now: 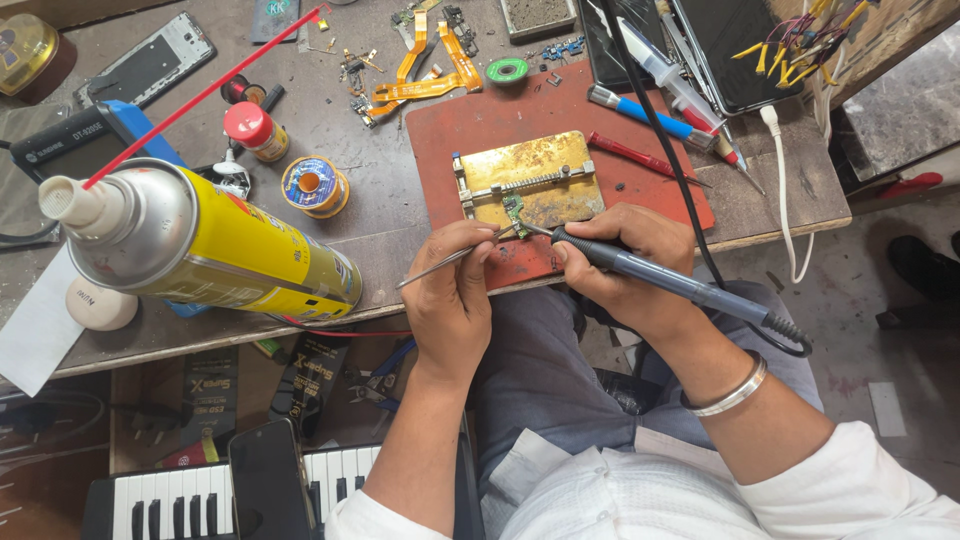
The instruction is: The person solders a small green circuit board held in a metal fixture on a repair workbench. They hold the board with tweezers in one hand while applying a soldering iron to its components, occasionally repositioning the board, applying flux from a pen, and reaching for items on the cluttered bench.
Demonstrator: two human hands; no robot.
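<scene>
A right hand [620,262] grips a soldering iron [665,280] while the left hand [452,295] pinches tweezers [450,262] over a small circuit board [515,213] clamped in a brass holder [545,180].

At frame centre, the left hand [452,300] pinches tweezers [452,259] and the right hand [625,262] grips a soldering iron [660,280], both tips on a small circuit board [515,212] clamped in a brass holder [535,180].

Bright, even daylight, soft shadows, mild glare on the spray can [200,240], edges slightly stretched.
</scene>
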